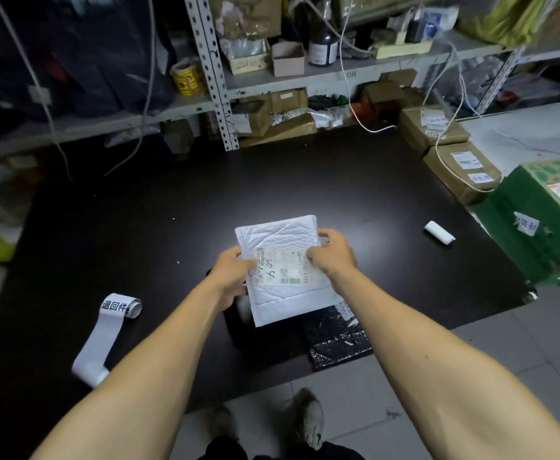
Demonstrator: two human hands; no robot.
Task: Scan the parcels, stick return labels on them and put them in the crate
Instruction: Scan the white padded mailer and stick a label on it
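Note:
A white bubble mailer (285, 300) with a printed shipping label (285, 268) is held over the black table (172, 200), near its front edge. My left hand (232, 273) grips the mailer's left edge, thumb on top. On the right side, my right hand (333, 252) pinches the mailer at the label's corner. A roll of white return labels (112, 322) with black characters lies unrolled at the front left of the table. Under the mailer lies a black plastic parcel (335, 340). No crate is in sight.
A small white cylinder (439, 231) lies on the table at right. Brown cardboard parcels (461, 171) and a green box (537, 227) stand along the right edge. Metal shelving (218, 78) with boxes, bottles and cables runs behind the table. My shoes are on the tiled floor below.

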